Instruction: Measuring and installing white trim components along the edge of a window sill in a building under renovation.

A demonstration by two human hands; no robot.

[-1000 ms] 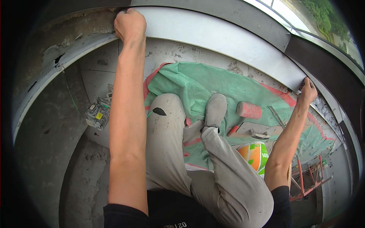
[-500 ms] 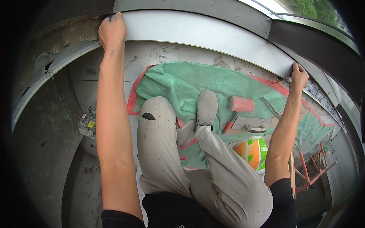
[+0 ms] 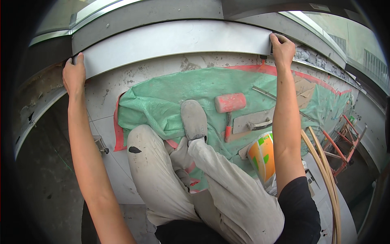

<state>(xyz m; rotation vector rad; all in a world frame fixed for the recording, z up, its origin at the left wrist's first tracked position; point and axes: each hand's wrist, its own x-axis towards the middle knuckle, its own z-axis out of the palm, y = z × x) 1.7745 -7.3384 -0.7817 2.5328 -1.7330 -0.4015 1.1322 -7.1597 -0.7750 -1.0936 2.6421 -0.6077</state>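
Observation:
A long, pale tile strip (image 3: 178, 38) stretches across the far side, against the dark grey window frame (image 3: 150, 15). My left hand (image 3: 74, 75) is closed around its left end, thumb on top. At the opposite end, my right hand (image 3: 283, 49) grips the corner with thumb and bent fingers. The strip's underside is hidden. Just past my right hand, lumpy grey mortar (image 3: 310, 56) fills the ledge.
A green sheet (image 3: 162, 97) with red edging covers the floor. On it lie a red-headed mallet (image 3: 230, 103), a trowel (image 3: 254, 122) and a metal ruler (image 3: 264, 92). A bucket (image 3: 261, 156), wooden strips (image 3: 325, 171) and a red metal frame (image 3: 345, 142) stand right.
The view has swung to the right, so the strip and both hands appear farther left. Each hand keeps its hold on its end of the strip.

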